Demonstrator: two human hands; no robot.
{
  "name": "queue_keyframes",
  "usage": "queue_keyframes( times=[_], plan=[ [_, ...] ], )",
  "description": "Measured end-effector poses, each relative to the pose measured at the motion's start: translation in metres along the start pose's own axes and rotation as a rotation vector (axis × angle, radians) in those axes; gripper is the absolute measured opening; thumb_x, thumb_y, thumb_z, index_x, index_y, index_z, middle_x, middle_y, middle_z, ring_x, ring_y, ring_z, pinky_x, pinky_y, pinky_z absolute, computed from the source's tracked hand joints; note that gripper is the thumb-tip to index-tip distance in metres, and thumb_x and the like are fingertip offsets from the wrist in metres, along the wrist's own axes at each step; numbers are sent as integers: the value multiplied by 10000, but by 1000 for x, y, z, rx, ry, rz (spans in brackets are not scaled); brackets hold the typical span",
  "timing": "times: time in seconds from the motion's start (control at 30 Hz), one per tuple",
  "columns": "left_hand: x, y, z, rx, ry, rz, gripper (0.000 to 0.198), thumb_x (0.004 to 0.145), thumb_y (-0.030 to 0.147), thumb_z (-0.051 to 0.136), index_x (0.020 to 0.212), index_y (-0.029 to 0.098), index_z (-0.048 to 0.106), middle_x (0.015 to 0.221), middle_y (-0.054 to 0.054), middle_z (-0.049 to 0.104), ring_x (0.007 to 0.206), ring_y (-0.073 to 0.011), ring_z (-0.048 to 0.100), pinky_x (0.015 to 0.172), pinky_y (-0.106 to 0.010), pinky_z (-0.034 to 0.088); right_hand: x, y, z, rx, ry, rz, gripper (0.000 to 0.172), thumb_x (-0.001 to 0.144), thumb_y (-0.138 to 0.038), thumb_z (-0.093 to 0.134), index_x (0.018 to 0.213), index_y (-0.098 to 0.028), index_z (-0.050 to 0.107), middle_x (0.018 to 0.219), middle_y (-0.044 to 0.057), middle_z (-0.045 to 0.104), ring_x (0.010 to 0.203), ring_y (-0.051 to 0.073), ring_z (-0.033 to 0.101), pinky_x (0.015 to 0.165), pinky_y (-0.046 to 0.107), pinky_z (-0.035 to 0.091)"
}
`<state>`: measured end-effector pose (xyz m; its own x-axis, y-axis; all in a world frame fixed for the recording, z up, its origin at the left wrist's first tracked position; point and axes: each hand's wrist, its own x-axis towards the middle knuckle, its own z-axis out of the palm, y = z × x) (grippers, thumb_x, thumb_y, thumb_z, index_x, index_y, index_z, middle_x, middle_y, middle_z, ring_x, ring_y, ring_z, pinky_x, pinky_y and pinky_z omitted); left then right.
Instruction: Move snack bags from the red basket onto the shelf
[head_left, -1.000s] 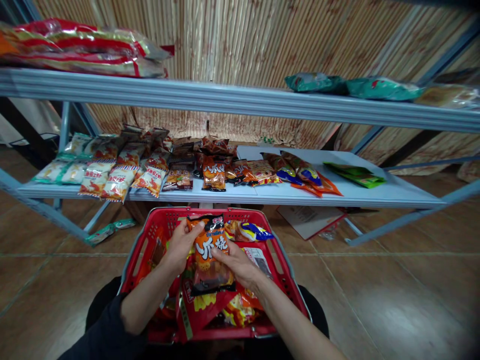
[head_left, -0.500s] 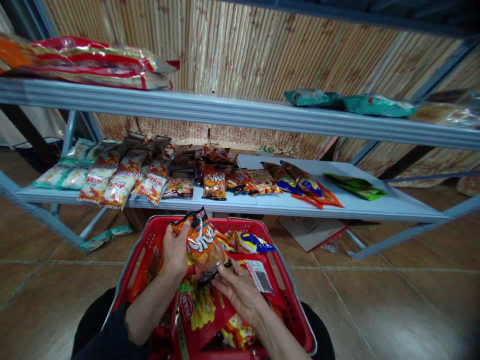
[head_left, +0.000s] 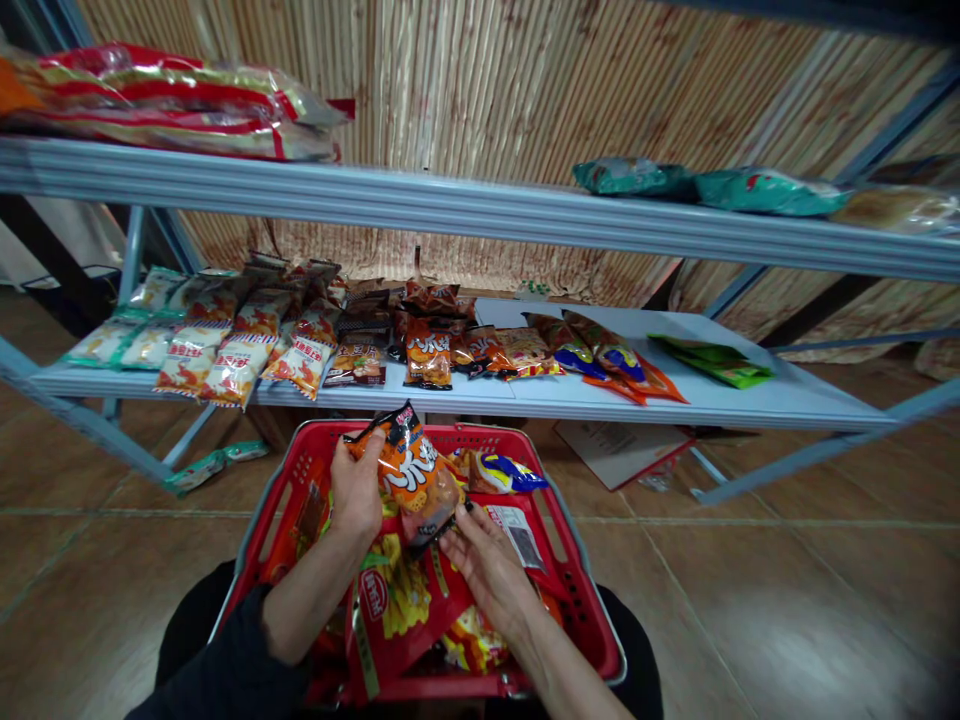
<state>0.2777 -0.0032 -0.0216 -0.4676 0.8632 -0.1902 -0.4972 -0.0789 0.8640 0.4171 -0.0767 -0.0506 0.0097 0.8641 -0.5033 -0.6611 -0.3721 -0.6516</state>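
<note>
Between my two hands, above the basket, is an orange and black snack bag, tilted with its printed front facing me. My left hand is closed on its upper left end, thumb on the front. The fingers of my right hand pinch its lower right corner. Below stands a red shopping basket, filled with several snack packs. Inside it are a large red bag with a picture of yellow snacks, a blue and yellow pack and a red and yellow pack.
On the low white shelf lie several snack bags, among them white and orange packs, orange packs and a green pack. The upper shelf's rail crosses above. A teal pack lies on the tiled floor.
Both hands still hold the orange and black snack bag, which has turned slightly. The shelves and basket sit a little higher in view.
</note>
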Motion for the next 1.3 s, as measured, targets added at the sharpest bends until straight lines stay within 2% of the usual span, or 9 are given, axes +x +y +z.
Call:
queue_keyframes(
  times=[0.17,0.37,0.6,0.8,0.93,1.07,1.17,1.23,1.3],
  plan=[
    [0,2,4,-36,9,-17,263,628,280,716,789,173,539,695,30,641,595,-103,621,590,-220,503,3,3,-7,-48,17,-35,290,501,-247,845,692,-183,637,729,-22,680,612,83,589,607,204,502],
    [4,3,6,-65,36,-95,327,595,301,751,807,182,533,706,15,661,589,-122,635,585,-258,525,0,5,-10,-169,-10,-81,323,510,-298,837,751,-156,676,675,-7,663,534,75,566,534,189,493],
    [4,4,7,-112,55,-169,412,554,362,783,801,188,504,670,16,663,539,-128,631,553,-265,523,-5,7,-17,-209,-29,-20,302,527,-314,833,712,-142,666,624,-1,650,535,93,601,531,193,502],
    [3,11,10,-119,93,-186,381,563,344,775,745,190,477,640,21,654,565,-143,643,573,-273,522,-9,1,-16,-285,-68,-5,314,549,-335,822,728,-139,654,588,9,645,523,106,613,511,196,488],
    [3,15,10,-95,50,-175,376,569,356,768,733,186,475,633,21,649,555,-141,636,576,-274,519,-8,-6,-19,-385,-97,26,294,590,-373,790,713,-150,643,608,26,654,568,130,632,540,219,486],
    [5,18,8,-91,-5,-119,371,566,354,766,749,183,493,637,27,646,531,-128,622,570,-265,510,-4,-27,-21,-549,-69,-137,327,622,-420,755,854,-203,677,804,29,687,783,191,643,663,288,510],
    [0,19,8,-57,-87,-178,382,555,373,769,758,183,509,624,27,645,513,-131,618,551,-261,501,2,-45,-13,-647,-27,-339,355,640,-445,736,919,-233,680,955,39,687,959,227,604,833,341,474],
    [-6,17,10,-13,-165,-234,378,564,403,761,745,179,516,610,19,644,510,-138,620,535,-256,492,6,-54,-3,-651,-71,-426,375,673,-460,708,970,-234,667,1027,46,674,1011,225,587,913,359,431],
    [-14,14,14,35,-247,-260,368,581,420,751,736,176,525,597,14,642,508,-144,620,519,-249,483,9,-60,7,-605,-123,-462,407,696,-465,686,1030,-235,643,1054,44,665,1005,215,586,919,363,424]
  ],
)
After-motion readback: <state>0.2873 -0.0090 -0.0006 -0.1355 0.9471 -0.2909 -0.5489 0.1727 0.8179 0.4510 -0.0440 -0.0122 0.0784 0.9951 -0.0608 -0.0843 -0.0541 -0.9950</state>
